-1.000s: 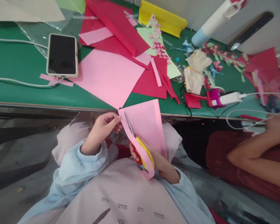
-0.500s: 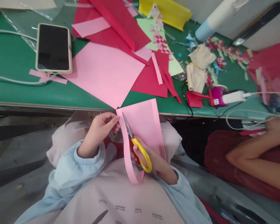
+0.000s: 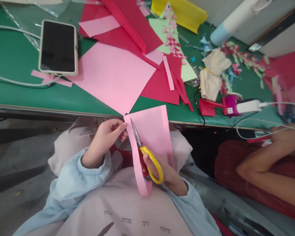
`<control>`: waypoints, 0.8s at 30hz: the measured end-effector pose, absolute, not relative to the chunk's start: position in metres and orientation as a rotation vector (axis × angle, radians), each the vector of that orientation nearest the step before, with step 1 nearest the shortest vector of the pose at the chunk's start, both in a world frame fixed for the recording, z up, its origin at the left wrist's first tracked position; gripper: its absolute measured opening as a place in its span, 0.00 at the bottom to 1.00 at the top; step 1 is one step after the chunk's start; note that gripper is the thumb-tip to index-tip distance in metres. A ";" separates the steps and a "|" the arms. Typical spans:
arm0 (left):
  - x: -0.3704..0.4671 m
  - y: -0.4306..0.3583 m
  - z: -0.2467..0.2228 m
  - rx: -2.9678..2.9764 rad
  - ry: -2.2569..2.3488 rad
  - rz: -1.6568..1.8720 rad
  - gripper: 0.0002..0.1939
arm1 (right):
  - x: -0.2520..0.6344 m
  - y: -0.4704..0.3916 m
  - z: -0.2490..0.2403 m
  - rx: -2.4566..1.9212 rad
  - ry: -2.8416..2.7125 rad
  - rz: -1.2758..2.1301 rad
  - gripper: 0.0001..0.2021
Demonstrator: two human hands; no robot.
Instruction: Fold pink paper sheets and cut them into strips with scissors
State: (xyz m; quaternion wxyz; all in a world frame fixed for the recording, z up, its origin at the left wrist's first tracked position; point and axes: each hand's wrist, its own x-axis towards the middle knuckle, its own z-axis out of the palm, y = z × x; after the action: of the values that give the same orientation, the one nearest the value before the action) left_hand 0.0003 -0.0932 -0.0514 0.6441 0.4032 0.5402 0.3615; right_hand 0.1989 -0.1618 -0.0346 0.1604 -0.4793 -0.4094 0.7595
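My right hand (image 3: 159, 164) grips a pair of scissors (image 3: 152, 164) with yellow and red handles. Their blades lie along a cut near the left side of a pink paper sheet (image 3: 152, 127), just short of its far edge. A long narrow pink strip (image 3: 137, 160) curls down toward my lap, still joined to the sheet at the far end. With thumb and fingers pinched, my left hand (image 3: 111, 131) holds the top left corner, where the strip begins. The sheet is above my lap, in front of the table edge.
On the green table (image 3: 14, 95) lie a phone (image 3: 58, 47), a large pink sheet (image 3: 113, 72), red sheets (image 3: 162, 88), woven paper pieces (image 3: 172, 39) and a cloth bundle (image 3: 211, 75). A white charger (image 3: 248, 106) trails cables. Another person's forearm (image 3: 267, 164) is at the right.
The scissor handles have shifted slightly down and right, and the blades look closer together. The strip's curled end hangs straighter. The whole view has moved a little.
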 end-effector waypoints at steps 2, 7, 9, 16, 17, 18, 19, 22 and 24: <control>0.000 -0.093 -0.052 0.917 1.230 0.822 0.12 | 0.200 -0.164 -0.039 -1.348 -1.123 2.186 0.24; 0.002 -0.093 -0.050 0.881 1.256 0.801 0.13 | 0.203 -0.169 -0.047 -1.316 -1.131 2.202 0.24; 0.004 -0.092 -0.048 0.861 1.260 0.790 0.12 | 0.204 -0.171 -0.049 -1.279 -1.097 2.245 0.26; 0.005 -0.092 -0.045 0.843 1.254 0.798 0.11 | 0.204 -0.169 -0.040 -1.230 -1.024 2.284 0.28; 0.004 -0.092 -0.044 0.844 1.255 0.797 0.11 | 0.204 -0.168 -0.038 -1.247 -1.020 2.286 0.28; 0.004 -0.092 -0.044 0.846 1.254 0.797 0.11 | 0.203 -0.166 -0.035 -1.269 -1.023 2.282 0.27; 0.004 -0.092 -0.044 0.848 1.253 0.795 0.11 | 0.203 -0.165 -0.032 -1.297 -1.031 2.271 0.27; 0.004 -0.092 -0.042 0.853 1.246 0.793 0.11 | 0.201 -0.161 -0.024 -1.351 -1.089 2.213 0.26; 0.004 -0.092 -0.042 0.852 1.241 0.793 0.11 | 0.201 -0.160 -0.022 -1.343 -1.121 2.201 0.27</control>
State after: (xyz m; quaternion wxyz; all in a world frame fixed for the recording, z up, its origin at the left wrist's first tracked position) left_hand 0.0042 -0.0922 -0.0423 0.6593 0.3766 0.5485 0.3503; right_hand 0.2008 -0.1602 -0.0217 0.1643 -0.4710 -0.3935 0.7722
